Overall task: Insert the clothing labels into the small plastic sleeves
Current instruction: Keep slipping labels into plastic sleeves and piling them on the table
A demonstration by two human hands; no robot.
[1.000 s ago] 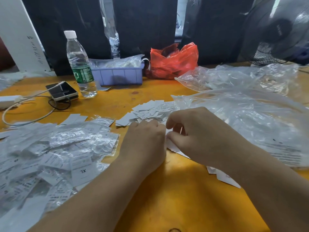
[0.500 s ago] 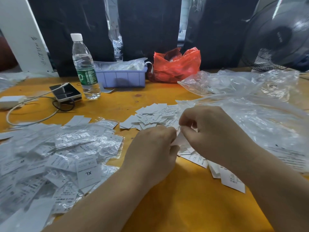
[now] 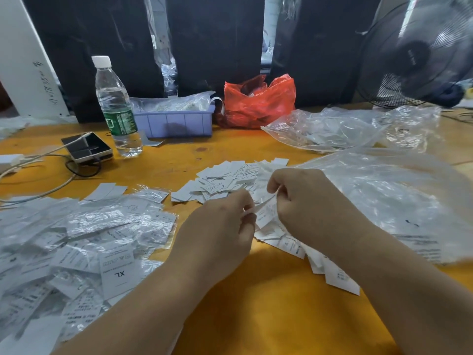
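Note:
Both my hands meet over the middle of the orange table [image 3: 268,316]. A thin white clothing label [image 3: 263,206] stretches between them, pinched at one end by my left hand [image 3: 225,224] and at the other by my right hand [image 3: 304,203]. Whether a plastic sleeve is around it I cannot tell. Loose white labels [image 3: 222,180] lie scattered just beyond my hands, and more [image 3: 335,275] lie under my right wrist. A large heap of labels in clear sleeves [image 3: 76,239] covers the table's left side.
A water bottle [image 3: 116,108], a phone [image 3: 87,147] with cables, a lilac tray [image 3: 176,121] and a red bag [image 3: 258,101] stand at the back. Clear plastic bags [image 3: 384,196] spread over the right side. A black fan [image 3: 419,52] sits far right.
My hands have lifted off the label pile and drawn slightly apart, pulling one label up between them. The camera view has tilted a little downward.

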